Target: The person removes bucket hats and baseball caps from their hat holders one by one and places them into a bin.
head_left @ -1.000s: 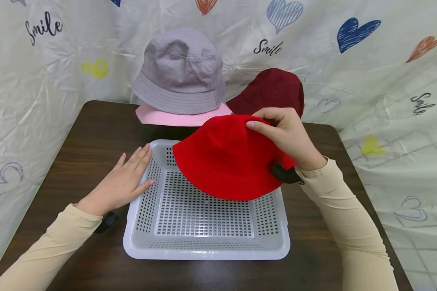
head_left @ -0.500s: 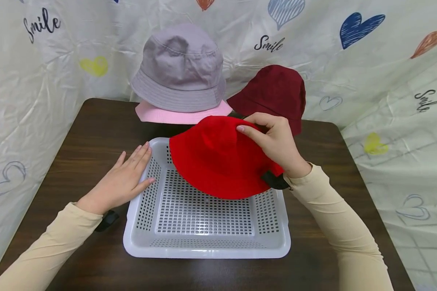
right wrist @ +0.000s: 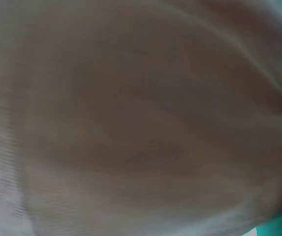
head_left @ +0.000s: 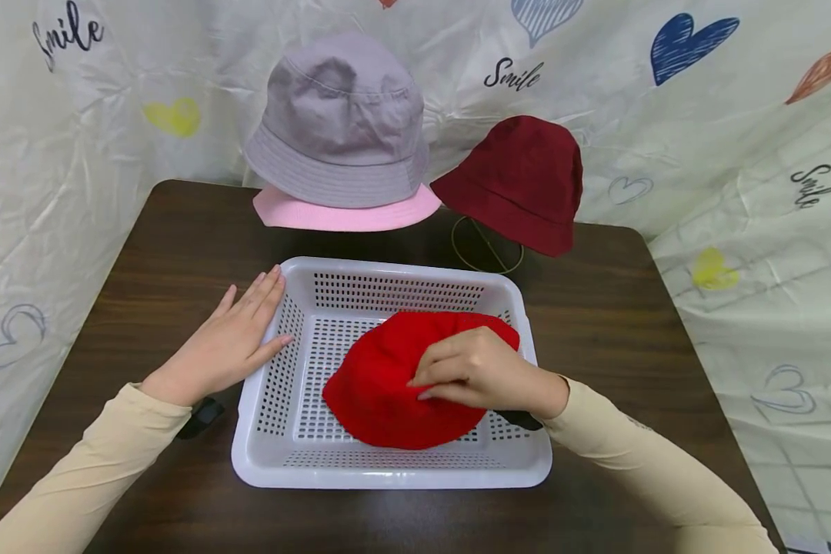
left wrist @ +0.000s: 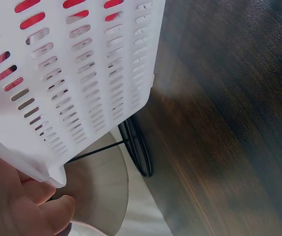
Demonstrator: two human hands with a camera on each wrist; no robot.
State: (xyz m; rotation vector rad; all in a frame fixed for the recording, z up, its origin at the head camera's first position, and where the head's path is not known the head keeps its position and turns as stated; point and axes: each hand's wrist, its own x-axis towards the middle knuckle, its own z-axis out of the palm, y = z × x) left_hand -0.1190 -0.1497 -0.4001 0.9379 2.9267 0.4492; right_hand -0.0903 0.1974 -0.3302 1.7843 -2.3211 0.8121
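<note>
A red bucket hat (head_left: 388, 412) lies inside a white perforated plastic basket (head_left: 388, 481) in the head view, toward its right and front. My right hand (head_left: 481, 369) is over the hat with fingers bent, thumb and fingertips pinching its cloth near the middle. My left hand (head_left: 225, 338) rests with straight fingers along the basket's left rim. In the left wrist view, curled-looking fingertips (left wrist: 57, 211) show below the basket wall (left wrist: 91, 59), with bits of red through its slots. The right wrist view is filled by blurred brownish cloth.
Behind the basket, a grey bucket hat (head_left: 342, 123) sits over a pink hat (head_left: 346, 211). To their right a maroon bucket hat (head_left: 519, 181) hangs on a stand with a wire ring base (head_left: 488, 269). All stand on a dark wooden table (head_left: 595, 308) before a printed curtain.
My right hand has carried the red hat down and toward me, from above the basket's back rim into the basket. The maroon hat's stand is uncovered. My left hand stays on the rim.
</note>
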